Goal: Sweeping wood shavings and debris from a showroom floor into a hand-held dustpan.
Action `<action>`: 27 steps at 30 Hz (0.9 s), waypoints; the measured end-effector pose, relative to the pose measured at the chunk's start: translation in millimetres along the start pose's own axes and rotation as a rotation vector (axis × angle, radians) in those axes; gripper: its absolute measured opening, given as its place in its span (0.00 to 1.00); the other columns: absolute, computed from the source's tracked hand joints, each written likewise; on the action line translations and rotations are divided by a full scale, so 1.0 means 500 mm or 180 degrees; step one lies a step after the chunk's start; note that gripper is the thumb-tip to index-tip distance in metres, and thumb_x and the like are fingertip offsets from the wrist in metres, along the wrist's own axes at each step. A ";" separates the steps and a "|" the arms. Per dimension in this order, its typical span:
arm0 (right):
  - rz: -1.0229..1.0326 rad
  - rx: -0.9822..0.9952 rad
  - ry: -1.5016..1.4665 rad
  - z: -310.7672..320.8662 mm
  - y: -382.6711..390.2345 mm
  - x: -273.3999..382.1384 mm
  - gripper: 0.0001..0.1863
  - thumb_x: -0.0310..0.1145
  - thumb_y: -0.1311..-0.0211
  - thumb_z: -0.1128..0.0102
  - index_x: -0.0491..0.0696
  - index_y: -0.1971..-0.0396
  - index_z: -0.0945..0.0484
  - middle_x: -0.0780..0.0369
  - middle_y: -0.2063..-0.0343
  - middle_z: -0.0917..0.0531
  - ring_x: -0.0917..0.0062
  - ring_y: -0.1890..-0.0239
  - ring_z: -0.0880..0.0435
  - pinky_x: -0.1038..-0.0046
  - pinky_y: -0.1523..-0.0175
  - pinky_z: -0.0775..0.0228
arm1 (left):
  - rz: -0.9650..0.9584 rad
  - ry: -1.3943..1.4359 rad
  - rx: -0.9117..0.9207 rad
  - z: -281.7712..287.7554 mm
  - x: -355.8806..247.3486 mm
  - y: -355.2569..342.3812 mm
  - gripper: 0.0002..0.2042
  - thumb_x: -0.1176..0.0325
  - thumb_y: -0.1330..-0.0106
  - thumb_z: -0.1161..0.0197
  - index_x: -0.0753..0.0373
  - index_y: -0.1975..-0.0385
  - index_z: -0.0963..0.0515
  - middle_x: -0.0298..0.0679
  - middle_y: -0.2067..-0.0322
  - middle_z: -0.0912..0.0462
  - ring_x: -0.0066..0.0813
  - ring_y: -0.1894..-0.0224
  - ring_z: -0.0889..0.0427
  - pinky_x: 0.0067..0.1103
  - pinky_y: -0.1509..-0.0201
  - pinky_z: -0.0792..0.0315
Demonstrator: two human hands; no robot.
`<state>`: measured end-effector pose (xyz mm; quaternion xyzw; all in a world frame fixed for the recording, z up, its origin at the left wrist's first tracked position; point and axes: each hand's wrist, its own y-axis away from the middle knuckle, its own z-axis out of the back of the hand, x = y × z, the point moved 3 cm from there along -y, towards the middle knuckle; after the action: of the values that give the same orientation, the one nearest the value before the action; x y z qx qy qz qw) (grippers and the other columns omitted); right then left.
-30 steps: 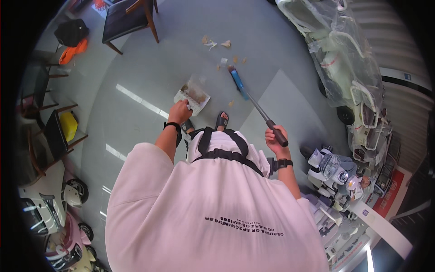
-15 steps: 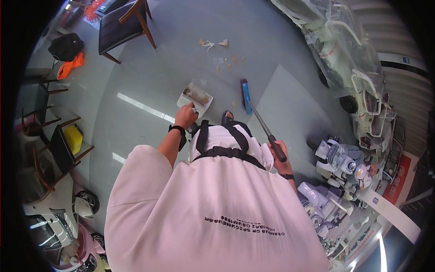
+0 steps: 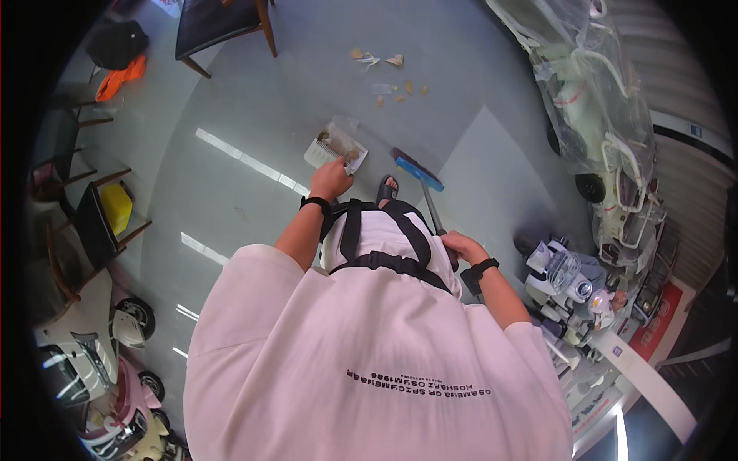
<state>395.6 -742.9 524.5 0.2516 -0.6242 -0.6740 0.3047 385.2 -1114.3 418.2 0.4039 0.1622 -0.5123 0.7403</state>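
Observation:
My left hand (image 3: pixel 330 180) is closed around the handle of a white dustpan (image 3: pixel 316 156) with a toothed edge, held low in front of me. Brownish scraps and a clear plastic piece (image 3: pixel 345 123) lie in or against the pan. Closed on the dark grip of a broom, my right hand (image 3: pixel 465 247) is beside my right hip; part of the grip is hidden. The blue broom head (image 3: pixel 420 174) with dark bristles slants across the floor ahead of my sandalled foot (image 3: pixel 388 189). Farther ahead lie pale scraps (image 3: pixel 394 59) and several small yellowish bits (image 3: pixel 409 88).
A black-seated wooden chair (image 3: pixel 219 29) stands far left, near a black bag (image 3: pixel 118 44) and an orange cloth (image 3: pixel 121 77). More chairs and scooters (image 3: pixel 127 399) line the left. Plastic-wrapped scooters (image 3: pixel 573 100) stand along the right, with whitish machines (image 3: pixel 565 269) nearer me.
The broom head has swung from nearly straight ahead to a slant, its far end going left. My right hand has drawn in toward my hip. The dustpan stays in my left hand.

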 end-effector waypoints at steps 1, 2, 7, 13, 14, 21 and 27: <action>-0.0010 0.0006 0.0056 0.004 0.000 0.014 0.20 0.49 0.51 0.37 0.48 0.65 0.23 0.64 0.70 0.22 0.81 0.71 0.24 0.77 0.67 0.31 | 0.0022 0.0018 0.0038 -0.003 0.000 -0.004 0.14 0.65 0.48 0.42 0.59 0.60 0.25 0.50 0.67 0.18 0.51 0.60 0.20 0.40 0.56 0.26; 0.0054 -0.0024 -0.0071 0.004 0.001 0.029 0.20 0.47 0.51 0.35 0.46 0.66 0.22 0.65 0.72 0.22 0.81 0.72 0.24 0.77 0.67 0.31 | 0.0022 0.0024 0.0086 -0.003 -0.001 -0.007 0.14 0.65 0.48 0.42 0.60 0.60 0.25 0.50 0.67 0.18 0.52 0.60 0.20 0.40 0.56 0.26; 0.0215 0.0098 -0.0377 -0.005 0.043 0.147 0.16 0.42 0.52 0.33 0.45 0.69 0.22 0.66 0.76 0.22 0.81 0.74 0.23 0.77 0.68 0.31 | 0.0060 0.0009 0.0035 -0.001 -0.005 0.006 0.16 0.65 0.48 0.41 0.61 0.59 0.25 0.52 0.67 0.18 0.53 0.60 0.20 0.41 0.55 0.26; 0.0721 0.0514 -0.1024 0.018 0.079 0.241 0.10 0.36 0.48 0.36 0.46 0.75 0.25 0.65 0.80 0.23 0.82 0.80 0.24 0.78 0.75 0.30 | 0.0112 -0.0107 -0.0020 0.016 -0.012 0.010 0.15 0.65 0.49 0.40 0.60 0.61 0.23 0.52 0.67 0.18 0.53 0.61 0.20 0.42 0.56 0.26; 0.0740 0.0616 -0.1175 0.030 0.084 0.253 0.09 0.35 0.46 0.38 0.46 0.75 0.26 0.65 0.80 0.24 0.83 0.82 0.25 0.82 0.76 0.30 | 0.0096 -0.0093 -0.0071 0.018 -0.011 0.013 0.14 0.65 0.50 0.40 0.60 0.62 0.23 0.51 0.67 0.18 0.53 0.62 0.20 0.41 0.56 0.25; 0.0830 0.0928 -0.1908 0.134 0.148 0.280 0.14 0.35 0.44 0.40 0.42 0.64 0.29 0.66 0.82 0.26 0.85 0.86 0.29 0.85 0.80 0.34 | 0.0333 -0.0241 0.0025 0.028 -0.010 0.017 0.14 0.63 0.50 0.39 0.59 0.63 0.22 0.50 0.67 0.17 0.50 0.61 0.19 0.39 0.55 0.25; 0.1177 0.0561 -0.1258 0.225 0.222 0.298 0.17 0.37 0.43 0.41 0.39 0.61 0.29 0.66 0.82 0.27 0.85 0.86 0.30 0.86 0.81 0.36 | 0.0489 -0.0344 0.0086 0.022 -0.004 0.015 0.14 0.63 0.49 0.40 0.57 0.61 0.22 0.48 0.65 0.17 0.49 0.59 0.19 0.37 0.55 0.25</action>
<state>222.9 -777.4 651.6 0.0228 -0.7629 -0.5861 0.2718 389.0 -1120.6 429.5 0.3969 0.0837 -0.4773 0.7795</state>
